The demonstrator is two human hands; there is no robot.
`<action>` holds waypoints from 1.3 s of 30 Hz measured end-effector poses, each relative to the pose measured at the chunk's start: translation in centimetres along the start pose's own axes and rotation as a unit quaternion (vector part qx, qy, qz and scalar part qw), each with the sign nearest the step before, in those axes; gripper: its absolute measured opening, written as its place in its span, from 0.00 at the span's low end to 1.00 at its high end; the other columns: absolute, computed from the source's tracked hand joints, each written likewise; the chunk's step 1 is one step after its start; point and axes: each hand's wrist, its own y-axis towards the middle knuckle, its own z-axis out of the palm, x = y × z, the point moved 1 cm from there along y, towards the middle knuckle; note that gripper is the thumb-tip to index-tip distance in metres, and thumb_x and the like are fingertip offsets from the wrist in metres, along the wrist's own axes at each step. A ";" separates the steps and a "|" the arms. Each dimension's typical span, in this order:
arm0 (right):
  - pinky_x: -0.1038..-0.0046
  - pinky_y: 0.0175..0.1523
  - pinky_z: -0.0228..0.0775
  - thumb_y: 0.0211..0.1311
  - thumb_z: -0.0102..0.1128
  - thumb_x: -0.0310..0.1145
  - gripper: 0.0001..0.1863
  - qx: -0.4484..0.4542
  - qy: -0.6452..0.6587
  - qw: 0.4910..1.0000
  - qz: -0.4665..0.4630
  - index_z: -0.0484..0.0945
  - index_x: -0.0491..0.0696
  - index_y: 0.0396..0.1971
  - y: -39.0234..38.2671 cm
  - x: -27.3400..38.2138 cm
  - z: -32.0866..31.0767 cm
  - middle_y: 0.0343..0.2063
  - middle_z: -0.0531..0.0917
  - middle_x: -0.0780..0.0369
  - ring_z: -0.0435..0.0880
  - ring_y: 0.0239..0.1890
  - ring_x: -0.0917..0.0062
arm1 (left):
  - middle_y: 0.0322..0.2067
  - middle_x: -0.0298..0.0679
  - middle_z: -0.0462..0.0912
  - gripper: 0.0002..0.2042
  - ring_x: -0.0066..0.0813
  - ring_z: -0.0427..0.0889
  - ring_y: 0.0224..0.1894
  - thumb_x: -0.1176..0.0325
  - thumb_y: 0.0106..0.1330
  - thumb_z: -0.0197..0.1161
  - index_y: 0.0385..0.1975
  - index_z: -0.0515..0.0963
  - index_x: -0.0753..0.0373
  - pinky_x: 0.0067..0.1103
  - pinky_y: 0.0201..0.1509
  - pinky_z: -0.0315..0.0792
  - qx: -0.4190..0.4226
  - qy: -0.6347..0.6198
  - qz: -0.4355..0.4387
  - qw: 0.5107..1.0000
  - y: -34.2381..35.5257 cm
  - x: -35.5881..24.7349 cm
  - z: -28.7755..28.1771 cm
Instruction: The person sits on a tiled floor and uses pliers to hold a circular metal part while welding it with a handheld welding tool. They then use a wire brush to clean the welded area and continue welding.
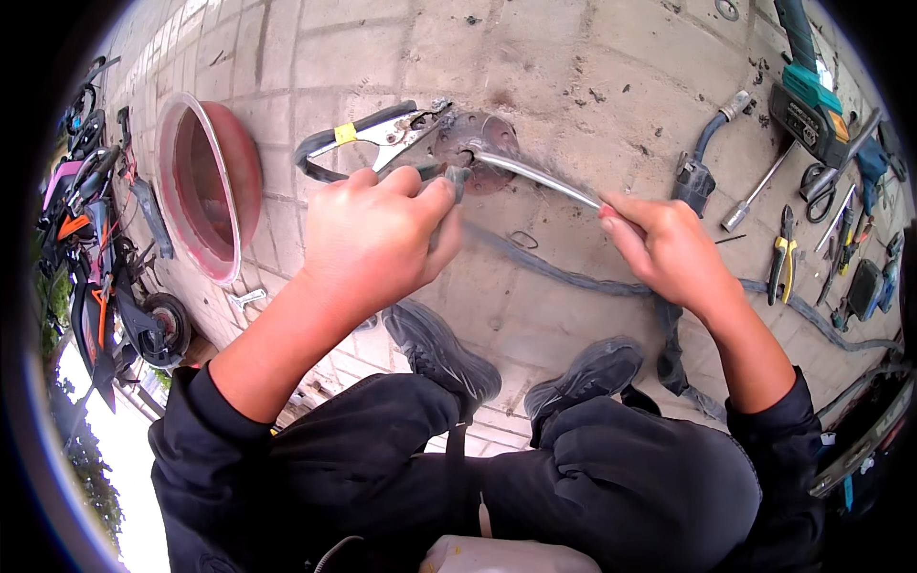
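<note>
My right hand (664, 244) is closed around the near end of a slightly curved silver metal bar (544, 179), with a bit of red showing at the fingers. The bar's far end meets a round, rusty metal flange (487, 129) with small holes, on the ground. Beside the flange, my left hand (377, 229) is closed in a fist. A dark grey piece (458, 178) sticks out of its fingers; what kind of thing it is cannot be made out. A spring clamp (382, 134) with black handles and a yellow tag sits against the flange's left side.
A red wheel rim (239, 181) stands at left, near parked motorbikes (105, 277). A dark cable (564, 277) crosses the paving toward the right. On that side lie a cable plug (693, 183), yellow-handled pliers (783, 253) and a green-black power tool (807, 105). My shoes (444, 353) are close below.
</note>
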 end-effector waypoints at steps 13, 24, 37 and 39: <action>0.66 0.41 0.79 0.64 0.62 0.33 0.15 -0.291 0.064 0.954 -0.027 0.81 0.43 0.47 4.0 0.9 0.5 0.32 0.86 0.52 0.87 0.36 0.57 | 0.19 0.32 0.74 0.09 0.33 0.77 0.20 0.63 0.53 0.68 0.34 0.83 0.53 0.28 0.20 0.70 -0.001 0.012 0.008 1.000 -0.6 -0.1 0.5; 0.62 0.39 0.77 0.63 0.61 0.32 0.14 -0.172 0.128 0.976 -0.042 0.82 0.41 0.45 -0.5 -0.8 3.4 0.28 0.84 0.49 0.84 0.31 0.52 | 0.21 0.33 0.77 0.07 0.34 0.78 0.21 0.63 0.55 0.67 0.33 0.84 0.53 0.29 0.21 0.71 -0.004 0.012 0.007 1.000 -0.2 -0.4 0.3; 0.53 0.37 0.73 0.68 0.53 0.40 0.13 -0.083 0.059 0.994 0.029 0.80 0.46 0.39 1.6 0.3 6.0 0.24 0.82 0.48 0.81 0.30 0.49 | 0.23 0.36 0.81 0.07 0.39 0.81 0.24 0.63 0.59 0.65 0.33 0.85 0.55 0.31 0.26 0.74 -0.008 -0.002 -0.037 0.999 -0.1 -0.2 0.4; 0.53 0.37 0.73 0.68 0.54 0.39 0.12 -0.121 0.072 0.989 0.035 0.80 0.45 0.37 4.1 2.0 8.1 0.24 0.82 0.48 0.82 0.30 0.49 | 0.25 0.37 0.83 0.07 0.41 0.82 0.26 0.62 0.60 0.64 0.34 0.85 0.56 0.31 0.28 0.75 0.000 -0.034 -0.073 0.997 0.1 -0.2 0.4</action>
